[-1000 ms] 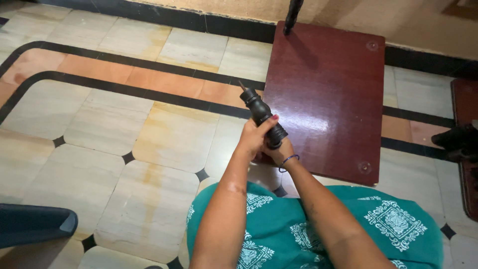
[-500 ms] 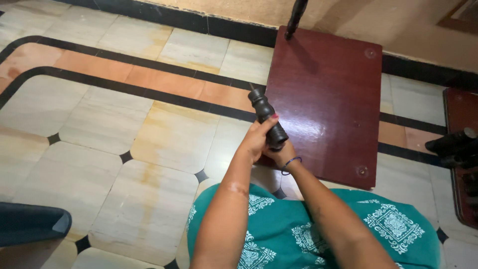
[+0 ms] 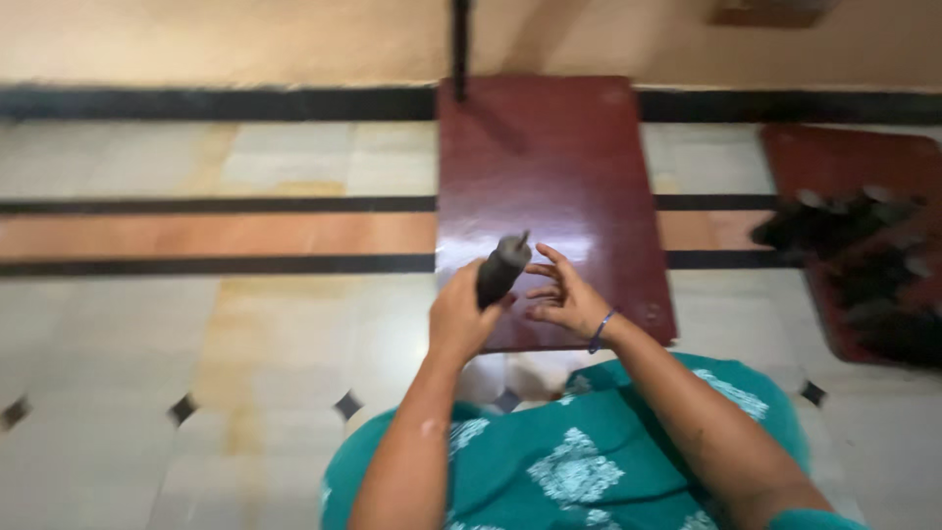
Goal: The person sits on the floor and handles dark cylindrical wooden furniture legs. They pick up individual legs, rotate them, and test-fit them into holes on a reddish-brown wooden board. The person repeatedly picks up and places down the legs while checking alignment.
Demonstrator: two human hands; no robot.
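My left hand (image 3: 459, 316) grips a dark turned wooden leg (image 3: 501, 269) with a metal screw tip pointing up and away. My right hand (image 3: 561, 294) is beside it, fingers spread apart and off the leg. Both hands hover over the near edge of a glossy dark red wooden board (image 3: 549, 167) lying flat on the tiled floor. A second dark leg (image 3: 459, 44) stands upright at the board's far left corner. The picture is blurred by head motion.
Another red board (image 3: 844, 167) lies at the right with several dark turned legs (image 3: 844, 236) piled on it. Patterned floor tiles with black and orange bands stretch to the left. A beige wall runs along the far side. My teal patterned clothing (image 3: 579, 461) fills the bottom.
My right hand has let go of the leg and opened its fingers. The left hand keeps hold of it, now more upright. The view has swung so the board appears square-on.
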